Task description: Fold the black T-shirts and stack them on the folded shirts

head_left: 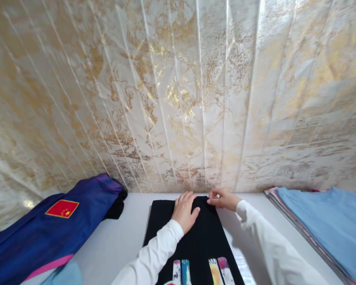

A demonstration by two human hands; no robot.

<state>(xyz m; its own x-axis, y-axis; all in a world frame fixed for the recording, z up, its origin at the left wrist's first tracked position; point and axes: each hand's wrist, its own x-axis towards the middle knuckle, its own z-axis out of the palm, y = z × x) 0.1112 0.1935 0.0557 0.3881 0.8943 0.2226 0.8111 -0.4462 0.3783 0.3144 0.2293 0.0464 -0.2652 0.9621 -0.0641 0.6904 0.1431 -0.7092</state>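
Note:
A black garment [203, 241] with colourful printed strips near its lower end lies folded into a long rectangle on the white table. My left hand [185, 211] rests flat on its upper part, fingers stretched toward the far edge and thumb apart. At the far right corner, my right hand [223, 199] pinches the black cloth between thumb and fingertips, lifting or holding the edge; which, I cannot tell. The garment's near end runs out of view at the bottom.
A blue garment with a red flag patch [62, 208] lies in a heap at left, with black cloth under its far end. On the right stands a stack of folded clothes, a light blue one [329, 225] on top. Behind the white table [115, 241] hangs a gold-patterned curtain [178, 95].

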